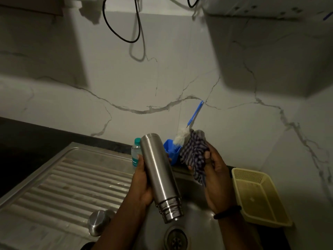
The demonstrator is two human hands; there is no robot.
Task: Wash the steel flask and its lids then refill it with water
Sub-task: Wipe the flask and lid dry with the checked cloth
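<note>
My left hand (142, 181) grips the steel flask (158, 174) around its middle. The flask is held upside down and tilted over the sink basin (196, 213), with its threaded open mouth pointing down toward the drain (177, 239). My right hand (216, 175) is closed on a crumpled striped cloth (195, 156), just right of the flask and not touching it. A steel lid (100, 221) lies on the ribbed draining board (63, 188) at the lower left.
A blue holder (171, 150) with a white-headed bottle brush (182, 137) stands against the marble wall behind the flask. A small clear plastic bottle (135, 152) stands left of it. A yellow plastic basket (259, 195) sits right of the sink. Black cables hang above.
</note>
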